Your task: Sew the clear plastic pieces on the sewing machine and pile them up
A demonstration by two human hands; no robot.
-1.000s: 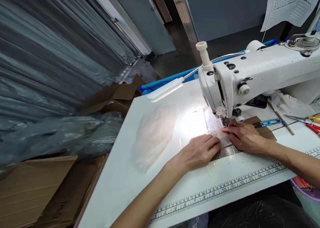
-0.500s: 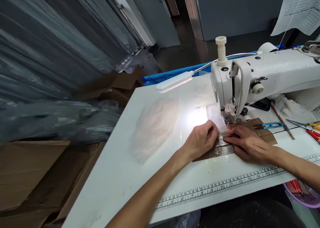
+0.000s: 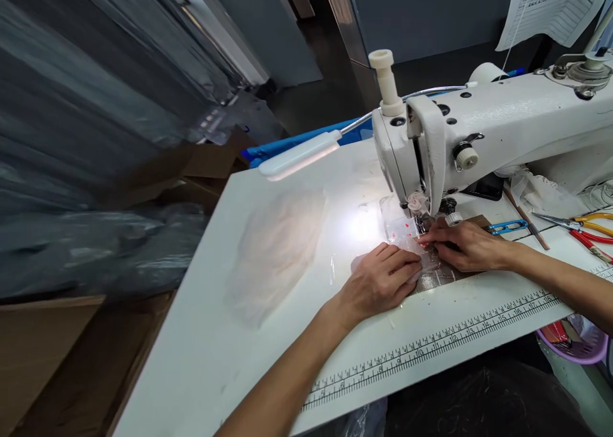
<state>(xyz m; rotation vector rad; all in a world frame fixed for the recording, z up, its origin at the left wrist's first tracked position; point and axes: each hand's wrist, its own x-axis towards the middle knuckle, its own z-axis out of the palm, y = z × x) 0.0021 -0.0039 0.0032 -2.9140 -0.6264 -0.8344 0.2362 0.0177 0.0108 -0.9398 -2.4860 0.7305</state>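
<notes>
A white sewing machine (image 3: 507,117) stands at the right, its needle area close above both hands. Thin translucent fabric with small red marks (image 3: 401,230) lies by the presser foot. My left hand (image 3: 383,276) rests on this fabric, palm down, fingers together and slightly bent over it. My right hand (image 3: 467,244) is at the foot's right side, its fingertips pressed on the fabric's edge; whether they pinch it is hard to see. Beneath the hands is a brown and silvery plate (image 3: 435,280), partly covered. Sheer pale fabric (image 3: 280,252) lies on the table's left part.
Blue thread snips (image 3: 508,227), a brown stick (image 3: 527,220) and scissors with yellow and red handles (image 3: 575,223) lie at the right. A lit lamp (image 3: 301,156) hangs over the table. Cardboard boxes (image 3: 48,354) stand left; a purple basket (image 3: 582,351) is below right.
The view has shifted. My left hand has gone from a raised pinch to lying flatter on the fabric, and the translucent fabric now spreads over the plate. My right hand has moved nearer the presser foot.
</notes>
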